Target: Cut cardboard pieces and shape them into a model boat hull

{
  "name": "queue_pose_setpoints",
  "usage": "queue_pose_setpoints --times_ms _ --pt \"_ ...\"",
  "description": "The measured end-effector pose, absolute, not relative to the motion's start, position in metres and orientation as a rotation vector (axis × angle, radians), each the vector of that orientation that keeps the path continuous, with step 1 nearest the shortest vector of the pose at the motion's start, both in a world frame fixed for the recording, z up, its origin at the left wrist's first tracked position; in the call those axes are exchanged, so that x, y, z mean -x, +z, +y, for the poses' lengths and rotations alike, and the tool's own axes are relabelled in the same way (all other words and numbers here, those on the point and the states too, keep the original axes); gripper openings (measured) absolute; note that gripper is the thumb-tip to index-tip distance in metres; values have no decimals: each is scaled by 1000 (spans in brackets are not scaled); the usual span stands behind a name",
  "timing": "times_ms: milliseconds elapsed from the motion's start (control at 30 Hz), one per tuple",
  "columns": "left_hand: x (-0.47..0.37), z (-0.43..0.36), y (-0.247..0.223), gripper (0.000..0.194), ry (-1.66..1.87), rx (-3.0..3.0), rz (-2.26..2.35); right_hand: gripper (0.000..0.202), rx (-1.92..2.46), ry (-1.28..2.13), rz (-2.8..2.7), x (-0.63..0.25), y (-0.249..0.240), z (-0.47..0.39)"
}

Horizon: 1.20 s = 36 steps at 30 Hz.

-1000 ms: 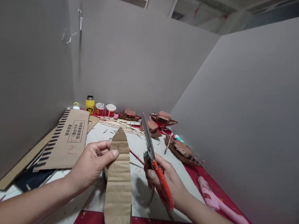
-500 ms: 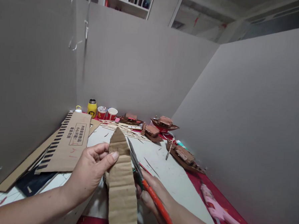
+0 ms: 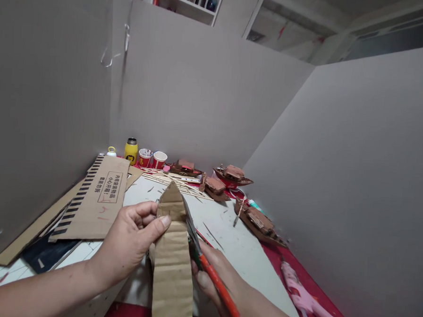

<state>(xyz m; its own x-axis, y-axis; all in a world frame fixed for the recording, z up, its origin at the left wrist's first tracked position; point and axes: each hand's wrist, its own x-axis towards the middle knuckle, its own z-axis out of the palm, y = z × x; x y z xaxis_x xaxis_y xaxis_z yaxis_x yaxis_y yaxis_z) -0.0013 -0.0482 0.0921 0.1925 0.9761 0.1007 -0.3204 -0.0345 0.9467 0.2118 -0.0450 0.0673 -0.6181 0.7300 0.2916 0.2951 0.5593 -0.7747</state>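
Here the right hand (image 3: 228, 271) holds scissors (image 3: 213, 276) beside cardboard (image 3: 173, 260)

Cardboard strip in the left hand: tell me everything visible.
The strip looks like brown cardboard, long and narrow, with creases across it. Its far end tapers to a point; the near end leaves the frame. The left hand pinches its left side below the tip, thumb on top. Scissors in the right hand lie by its right edge; blade contact is unclear.
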Motion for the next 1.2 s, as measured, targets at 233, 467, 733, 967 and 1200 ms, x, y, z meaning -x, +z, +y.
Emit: queue_pose_setpoints --times_ms 233,467,733,967,1200 --pt "0 -48 92 22 1216 -1082 767 39 888 899 -2272 -214 68 -44" --pt "-2 -46 90 26 1222 -1080 788 34 968 882 -2245 -217 51 -43" --pt "-1 -43 84 24 1197 -1082 768 39 940 901 -2156 -214 40 -44" --pt "-2 -45 87 23 1184 -1080 793 31 952 985 -2058 -215 23 -46" --pt "-3 -46 89 26 1174 -1081 809 33 895 1004 -2033 -210 19 -48"
